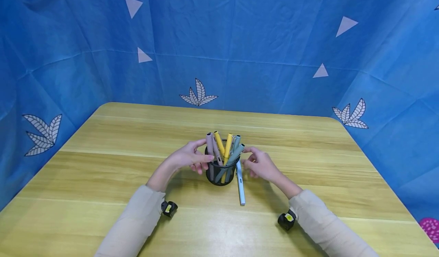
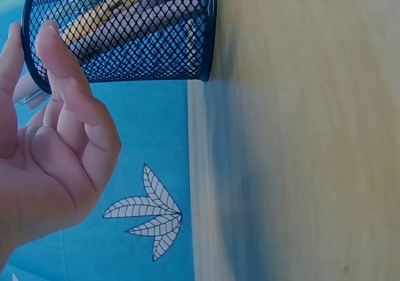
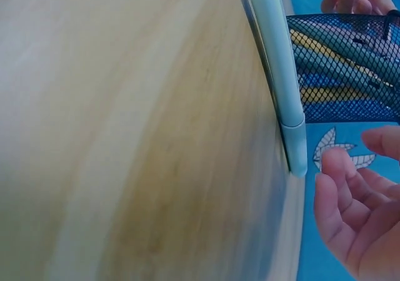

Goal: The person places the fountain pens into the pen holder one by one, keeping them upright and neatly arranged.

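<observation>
A black mesh pen holder stands upright on the table, filled with several capped pens in mauve, yellow and grey-green. My left hand holds the holder at its left side, thumb and fingers around the upper rim; in the left wrist view the fingers lie against the mesh. A light blue pen lies on the table beside the holder's right side. Close to that pen, my right hand has loosely bent fingers and holds nothing; the right wrist view shows a gap between its thumb and fingers.
The wooden table extends all around the holder. Behind it and at its sides hangs a blue cloth with leaf and triangle prints. A black camera is worn on each wrist.
</observation>
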Available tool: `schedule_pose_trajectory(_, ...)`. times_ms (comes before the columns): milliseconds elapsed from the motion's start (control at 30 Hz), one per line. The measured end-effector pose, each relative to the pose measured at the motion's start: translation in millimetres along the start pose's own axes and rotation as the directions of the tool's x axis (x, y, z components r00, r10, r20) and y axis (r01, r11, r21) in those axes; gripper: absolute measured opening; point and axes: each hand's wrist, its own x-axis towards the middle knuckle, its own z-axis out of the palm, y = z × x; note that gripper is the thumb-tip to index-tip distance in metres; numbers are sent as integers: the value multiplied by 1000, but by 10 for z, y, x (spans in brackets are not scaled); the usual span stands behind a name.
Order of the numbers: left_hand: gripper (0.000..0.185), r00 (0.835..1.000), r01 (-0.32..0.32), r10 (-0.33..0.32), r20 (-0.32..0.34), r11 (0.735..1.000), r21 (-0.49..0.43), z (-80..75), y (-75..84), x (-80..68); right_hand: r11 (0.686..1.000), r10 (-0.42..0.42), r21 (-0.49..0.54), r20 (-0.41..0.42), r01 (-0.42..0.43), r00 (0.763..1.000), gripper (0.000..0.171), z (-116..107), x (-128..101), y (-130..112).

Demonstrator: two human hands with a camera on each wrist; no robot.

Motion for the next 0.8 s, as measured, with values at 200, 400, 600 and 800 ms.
schedule_pose_trajectory(200,79,1000,-11,11,5,1000,-3,-1,-15,8,998,64,1,52,-64,997,41,-6,10,33)
schedule_pose_trajectory(400,79,1000,-12,12,5,1000,-5,-1,-18,7,987,156,21,162,-161,975,58,-35,23,65)
schedule_pose_trajectory(600,79,1000,-21,21,10,1000,-1,-3,-12,4,971,214,48,263,-234,941,78,-51,29,88)
schedule_pose_trajectory(800,79,1000,-21,21,12,1000,-4,0,-9,1,953,264,61,317,-298,911,84,-29,32,109)
